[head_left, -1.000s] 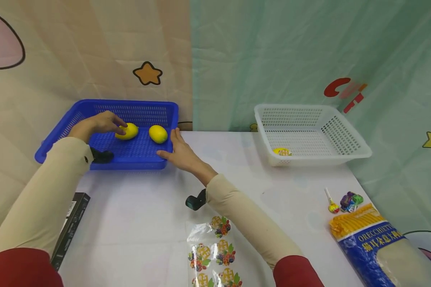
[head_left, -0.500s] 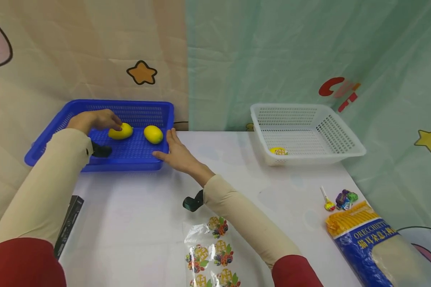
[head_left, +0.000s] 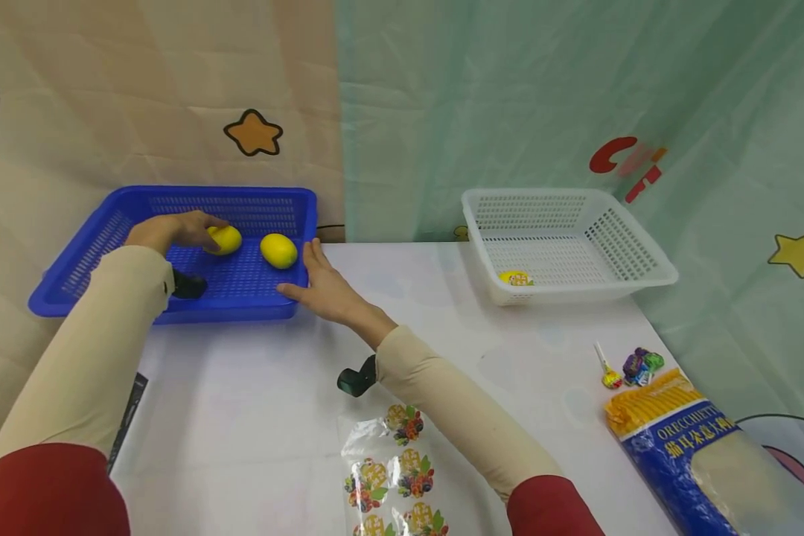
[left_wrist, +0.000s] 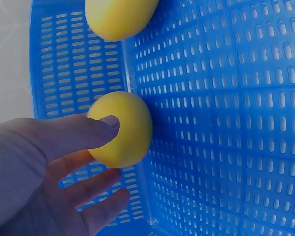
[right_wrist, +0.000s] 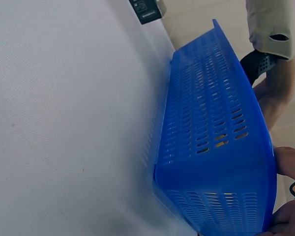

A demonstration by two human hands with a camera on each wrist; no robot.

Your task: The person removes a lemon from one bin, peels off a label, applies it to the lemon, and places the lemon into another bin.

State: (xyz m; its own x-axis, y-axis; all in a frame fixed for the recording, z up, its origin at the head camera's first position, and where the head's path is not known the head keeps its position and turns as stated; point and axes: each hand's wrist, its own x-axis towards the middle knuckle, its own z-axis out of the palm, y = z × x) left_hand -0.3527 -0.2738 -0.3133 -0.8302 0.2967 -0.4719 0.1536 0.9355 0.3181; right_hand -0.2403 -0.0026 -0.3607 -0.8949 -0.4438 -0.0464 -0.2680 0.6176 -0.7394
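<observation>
My left hand point(head_left: 182, 229) reaches into the blue plastic basket point(head_left: 224, 311) and pinches a lemon point(head_left: 226, 240). In the left wrist view the thumb lies across this lemon point(left_wrist: 132, 140), with the index finger behind it and the other fingers spread below. A second lemon point(head_left: 278, 251) sits to its right on the basket floor. My right hand point(head_left: 328, 290) rests at the basket's front right corner. Its fingers lie straight along the right side and its thumb crosses the rim. Only part of that hand shows in the right wrist view, at the basket rim point(right_wrist: 271, 172).
A white basket point(head_left: 576, 292) at the back right holds a yellow item point(head_left: 516, 278) with a printed sticker. A clear sheet of fruit stickers point(head_left: 391, 476) lies in front. To the right are a lollipop point(head_left: 610, 374), wrapped candies point(head_left: 642, 366) and an orecchiette bag point(head_left: 697, 454). A black box point(head_left: 130, 417) is at left.
My left fingers have closed around the left lemon, which has shifted slightly. The right hand keeps its place on the basket. The whole head view has drifted left.
</observation>
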